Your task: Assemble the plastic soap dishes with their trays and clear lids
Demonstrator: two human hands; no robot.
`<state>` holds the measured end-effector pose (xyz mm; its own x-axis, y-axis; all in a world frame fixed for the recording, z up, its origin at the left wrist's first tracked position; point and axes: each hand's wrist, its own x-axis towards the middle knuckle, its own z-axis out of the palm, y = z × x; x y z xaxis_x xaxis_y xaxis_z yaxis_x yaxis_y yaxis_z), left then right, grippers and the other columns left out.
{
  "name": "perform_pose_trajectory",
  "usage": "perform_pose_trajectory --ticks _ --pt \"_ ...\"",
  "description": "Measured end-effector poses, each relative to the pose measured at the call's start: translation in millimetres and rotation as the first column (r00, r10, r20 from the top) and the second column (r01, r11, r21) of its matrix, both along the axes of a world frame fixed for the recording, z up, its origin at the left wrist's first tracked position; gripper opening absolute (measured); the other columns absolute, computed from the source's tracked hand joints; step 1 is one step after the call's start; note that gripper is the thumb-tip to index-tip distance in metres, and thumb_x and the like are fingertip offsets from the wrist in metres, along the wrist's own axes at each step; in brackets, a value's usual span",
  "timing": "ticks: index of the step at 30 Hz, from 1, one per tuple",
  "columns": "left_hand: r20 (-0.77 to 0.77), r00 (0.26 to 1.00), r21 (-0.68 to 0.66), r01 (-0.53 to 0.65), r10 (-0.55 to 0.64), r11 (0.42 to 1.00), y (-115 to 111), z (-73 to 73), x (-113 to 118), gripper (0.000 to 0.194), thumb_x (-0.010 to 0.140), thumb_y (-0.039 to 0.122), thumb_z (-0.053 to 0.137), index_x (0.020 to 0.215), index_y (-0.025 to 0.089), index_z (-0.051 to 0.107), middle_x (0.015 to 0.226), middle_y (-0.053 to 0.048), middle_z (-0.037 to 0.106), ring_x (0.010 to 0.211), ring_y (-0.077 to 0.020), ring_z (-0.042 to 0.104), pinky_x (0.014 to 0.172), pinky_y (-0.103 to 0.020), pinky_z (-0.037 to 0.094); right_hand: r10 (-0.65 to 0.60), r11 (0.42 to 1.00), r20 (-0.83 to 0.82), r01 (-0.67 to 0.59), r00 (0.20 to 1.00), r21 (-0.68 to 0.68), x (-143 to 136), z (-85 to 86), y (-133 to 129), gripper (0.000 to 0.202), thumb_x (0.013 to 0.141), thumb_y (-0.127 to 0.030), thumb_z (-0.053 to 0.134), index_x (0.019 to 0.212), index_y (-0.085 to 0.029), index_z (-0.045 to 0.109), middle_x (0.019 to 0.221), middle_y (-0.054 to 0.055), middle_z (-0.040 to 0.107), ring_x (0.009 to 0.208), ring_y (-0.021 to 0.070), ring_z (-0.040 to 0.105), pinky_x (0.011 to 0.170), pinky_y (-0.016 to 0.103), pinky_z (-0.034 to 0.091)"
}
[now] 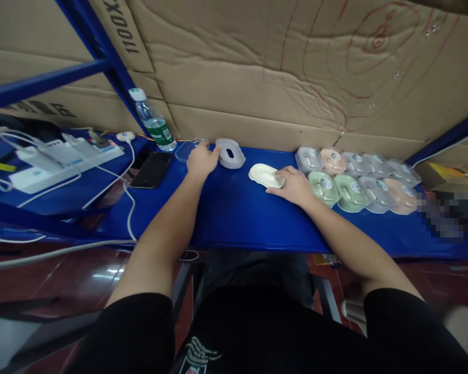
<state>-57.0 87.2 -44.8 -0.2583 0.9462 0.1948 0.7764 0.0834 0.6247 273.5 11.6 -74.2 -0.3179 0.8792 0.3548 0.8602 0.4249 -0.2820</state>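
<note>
My left hand (202, 159) reaches to the back of the blue table, its fingers closed at the edge of a clear plastic piece (185, 150). Just right of it lies a pale grey oval part (231, 154) with a dark slot in its middle. My right hand (292, 184) grips the right end of a cream oval tray (262, 174), thumb at the near side and fingers over the top. Past my right hand stand several lidded containers in two rows, among them a green one (350, 193) and a peach one (401, 196).
A water bottle (156, 127) and a black phone (152, 170) are at the left. Beyond them lie a white power strip (66, 165) and loose cables. Cardboard (234, 78) walls the table's back, and a blue frame post (117, 67) rises at the left.
</note>
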Motion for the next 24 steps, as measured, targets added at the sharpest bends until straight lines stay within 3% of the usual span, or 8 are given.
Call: perform_pose_trajectory --ticks 5,9,11,14,17,19,21,24 --pt "-0.053 0.993 0.077 0.112 -0.108 0.991 -1 -6.3 5 0.048 0.098 0.049 0.067 0.133 0.016 0.072 0.142 -0.021 0.067 0.136 -0.0399 0.063 0.118 -0.052 0.048 -0.118 0.991 0.018 0.119 0.993 -0.064 -2 6.1 -4 0.074 0.079 -0.075 0.082 0.129 -0.022 0.074 0.129 0.018 0.068 0.115 0.0444 0.072 0.098 0.064 0.062" --pt "-0.106 0.964 0.167 0.259 -0.244 0.951 -6 -13.9 18 0.051 0.094 0.052 0.072 0.134 0.021 0.072 0.144 -0.016 0.065 0.133 -0.0355 0.065 0.118 -0.048 0.049 0.015 0.992 0.021 -0.013 1.000 -0.128 -3 11.2 -7 0.058 0.086 -0.049 0.081 0.137 -0.023 0.071 0.132 0.014 0.069 0.117 0.0377 0.073 0.102 0.055 0.062" --pt "-0.153 0.930 0.131 0.355 -0.335 0.926 -6 -18.5 22 0.050 0.091 0.056 0.075 0.130 0.023 0.074 0.142 -0.015 0.067 0.130 -0.0348 0.066 0.116 -0.049 0.050 0.092 0.988 0.007 -0.090 0.996 -0.126 -2 10.5 -7 0.052 0.085 -0.038 0.079 0.134 -0.023 0.072 0.124 0.011 0.073 0.113 0.0339 0.075 0.101 0.051 0.062" --pt "-0.206 0.887 0.042 0.430 -0.413 0.902 -5 -23.0 23 0.048 0.087 0.064 0.077 0.110 0.023 0.079 0.130 -0.015 0.072 0.122 -0.0361 0.069 0.110 -0.051 0.053 0.107 0.988 -0.030 -0.110 0.994 -0.107 0 6.0 -4 0.046 0.085 -0.037 0.078 0.129 -0.022 0.074 0.112 0.008 0.076 0.103 0.0300 0.076 0.096 0.047 0.063" --pt "-0.246 0.905 0.029 0.366 -0.348 0.930 -4 -21.6 20 0.050 0.090 0.071 0.068 0.092 0.022 0.079 0.117 -0.017 0.074 0.114 -0.0366 0.071 0.104 -0.052 0.056 0.057 0.994 -0.047 -0.061 0.997 -0.089 1 0.2 1 0.046 0.087 -0.042 0.079 0.128 -0.022 0.074 0.106 0.008 0.077 0.093 0.0290 0.076 0.091 0.047 0.063" --pt "-0.301 0.910 0.014 0.303 -0.285 0.953 -5 -18.1 17 0.054 0.093 0.072 0.062 0.093 0.021 0.080 0.120 -0.018 0.073 0.115 -0.0375 0.070 0.103 -0.052 0.056 0.059 0.996 -0.080 -0.063 0.995 -0.055 1 -3.0 4 0.046 0.089 -0.041 0.077 0.130 -0.021 0.073 0.108 0.009 0.077 0.091 0.0291 0.077 0.091 0.048 0.064" --pt "-0.386 0.896 0.001 0.238 -0.219 0.971 -7 -14.4 15 0.055 0.095 0.068 0.061 0.108 0.018 0.081 0.133 -0.022 0.070 0.123 -0.0402 0.066 0.105 -0.053 0.053 0.159 0.987 -0.132 -0.159 0.978 0.007 -1 -5.4 5 0.049 0.091 -0.036 0.074 0.138 -0.022 0.070 0.122 0.012 0.076 0.104 0.0310 0.077 0.099 0.052 0.062" --pt "-0.498 0.857 -0.004 0.148 -0.131 0.989 -10 -10.9 12 0.050 0.095 0.049 0.061 0.131 0.016 0.076 0.150 -0.023 0.060 0.135 -0.0439 0.058 0.112 -0.058 0.047 0.368 0.930 -0.146 -0.362 0.918 0.062 -5 -8.1 7 0.055 0.095 -0.034 0.070 0.149 -0.025 0.062 0.148 0.015 0.067 0.135 0.0342 0.067 0.114 0.057 0.055"
